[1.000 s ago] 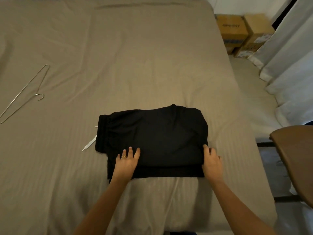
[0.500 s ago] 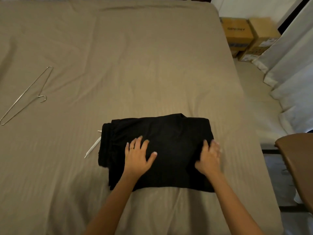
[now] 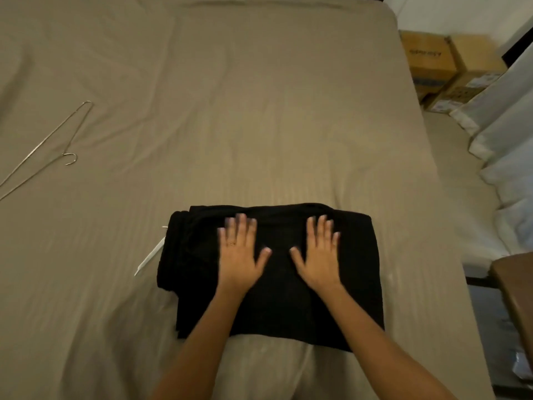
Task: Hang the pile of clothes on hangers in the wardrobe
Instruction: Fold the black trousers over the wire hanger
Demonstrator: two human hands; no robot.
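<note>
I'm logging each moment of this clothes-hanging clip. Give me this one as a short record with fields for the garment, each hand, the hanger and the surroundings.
garment: black garment, folded, lying flat on the bed
left hand: left hand flat on the garment, fingers straight and spread
right hand: right hand flat on the garment beside it, fingers straight
hanger: wire hanger lying on the bed at far left, untouched, apart from the garment
beside garment: white strip at its left edge, identity unclear
floor: cardboard boxes past the bed's right side

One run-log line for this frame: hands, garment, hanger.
left hand flat on black garment | right hand flat on it too | garment folded on bed | wire hanger lies apart at bed's left
</note>
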